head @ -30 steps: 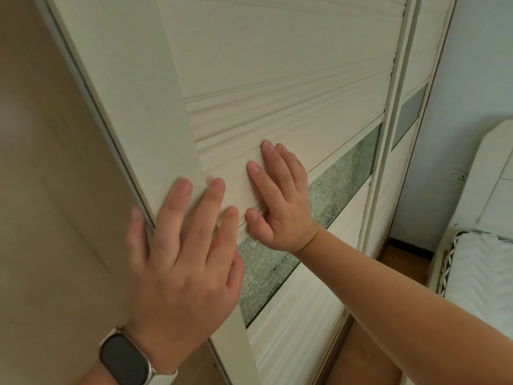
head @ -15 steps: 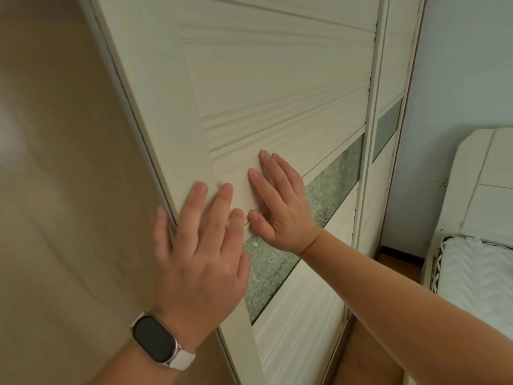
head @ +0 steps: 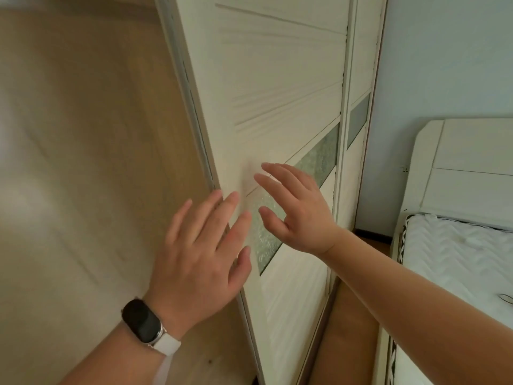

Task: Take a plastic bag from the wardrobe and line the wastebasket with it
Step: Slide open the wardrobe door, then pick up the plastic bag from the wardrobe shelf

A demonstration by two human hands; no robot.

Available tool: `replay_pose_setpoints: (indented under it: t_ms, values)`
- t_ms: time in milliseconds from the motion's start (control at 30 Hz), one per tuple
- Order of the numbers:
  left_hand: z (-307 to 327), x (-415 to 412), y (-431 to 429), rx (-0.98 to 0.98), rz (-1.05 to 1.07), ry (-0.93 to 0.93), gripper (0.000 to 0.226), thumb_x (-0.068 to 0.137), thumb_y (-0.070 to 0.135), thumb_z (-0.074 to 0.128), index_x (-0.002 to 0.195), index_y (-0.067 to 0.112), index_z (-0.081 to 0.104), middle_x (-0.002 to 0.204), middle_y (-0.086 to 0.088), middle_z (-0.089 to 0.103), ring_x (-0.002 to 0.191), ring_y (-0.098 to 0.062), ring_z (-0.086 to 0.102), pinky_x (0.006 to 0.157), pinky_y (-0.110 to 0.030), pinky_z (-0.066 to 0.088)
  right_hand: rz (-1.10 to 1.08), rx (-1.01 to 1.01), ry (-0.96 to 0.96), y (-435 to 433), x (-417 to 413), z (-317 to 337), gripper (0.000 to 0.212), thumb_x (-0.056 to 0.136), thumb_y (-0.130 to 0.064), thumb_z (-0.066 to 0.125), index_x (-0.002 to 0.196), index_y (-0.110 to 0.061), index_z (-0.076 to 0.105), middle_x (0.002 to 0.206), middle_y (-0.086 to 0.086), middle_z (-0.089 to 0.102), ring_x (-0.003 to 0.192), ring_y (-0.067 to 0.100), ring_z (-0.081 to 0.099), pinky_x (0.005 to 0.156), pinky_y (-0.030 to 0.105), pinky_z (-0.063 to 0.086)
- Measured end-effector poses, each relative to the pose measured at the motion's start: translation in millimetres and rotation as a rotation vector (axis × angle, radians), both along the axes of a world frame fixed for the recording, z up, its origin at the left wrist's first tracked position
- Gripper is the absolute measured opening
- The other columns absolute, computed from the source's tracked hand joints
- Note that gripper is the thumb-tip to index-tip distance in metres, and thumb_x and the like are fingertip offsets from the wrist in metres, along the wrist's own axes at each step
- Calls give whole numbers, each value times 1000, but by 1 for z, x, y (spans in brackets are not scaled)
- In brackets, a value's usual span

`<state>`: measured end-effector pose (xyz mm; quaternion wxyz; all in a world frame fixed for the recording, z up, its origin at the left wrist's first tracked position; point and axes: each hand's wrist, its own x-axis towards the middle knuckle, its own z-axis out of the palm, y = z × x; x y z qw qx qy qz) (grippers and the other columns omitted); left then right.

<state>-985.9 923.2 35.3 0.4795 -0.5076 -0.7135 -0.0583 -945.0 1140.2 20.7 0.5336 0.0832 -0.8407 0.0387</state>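
Observation:
The cream sliding wardrobe door (head: 277, 93) with ribbed panels and a frosted glass strip fills the middle of the view. My left hand (head: 202, 257), with a black watch on a white strap at the wrist, is open with fingers spread at the door's left edge. Just to its right, my right hand (head: 294, 207) is also open and hovers over the glass strip, slightly blurred. To the left of the door's edge shows the tan wooden interior panel (head: 83, 162) of the wardrobe. No plastic bag or wastebasket is in view.
A second wardrobe door (head: 358, 112) stands behind the first, near the pale blue wall (head: 444, 65). A white bed (head: 460, 251) with a headboard lies at the right. A strip of wooden floor (head: 349, 323) runs between wardrobe and bed.
The door has slid to the right, exposing more of the tan interior. Both hands have lifted off the door surface and spread their fingers.

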Motion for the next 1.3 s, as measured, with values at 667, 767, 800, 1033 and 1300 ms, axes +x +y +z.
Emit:
replay_pose_setpoints:
  t_ms: [667,767,800,1033,1300]
  values:
    - [-126,-8,-199,-94,358,-603,44,88,40,54,124,17,64,132,-7,61,125,-30,53,102,-50,43,159,277,-626,-178,9,-100,51,97,-51,40,135,-18,52,136,6,56,121,29,53,96,45,45]
    - [-149,-11,-232,-88,439,-680,43,88,40,48,122,18,64,132,-6,60,124,-30,52,101,-48,44,206,280,-708,-202,-10,-122,54,97,-53,36,133,-18,53,135,7,57,121,30,55,97,45,46]
    - [-158,-12,-242,-95,469,-700,43,88,40,49,121,18,64,131,-5,60,123,-29,52,100,-47,44,219,281,-736,-211,-16,-129,56,98,-54,31,133,-18,54,134,7,58,120,30,55,96,45,47]
    - [-223,-20,-305,-92,713,-930,50,87,45,41,130,26,59,130,-2,59,121,-28,53,97,-42,45,338,300,-889,-260,-68,-184,54,92,-55,38,132,-22,53,133,5,59,120,29,55,97,43,46]
    - [-316,-40,-364,131,943,-1209,50,87,46,42,130,24,54,126,-5,62,116,-27,58,93,-43,53,619,311,-1079,-328,-141,-277,50,92,-50,47,131,-19,54,133,6,58,121,27,53,98,42,46]
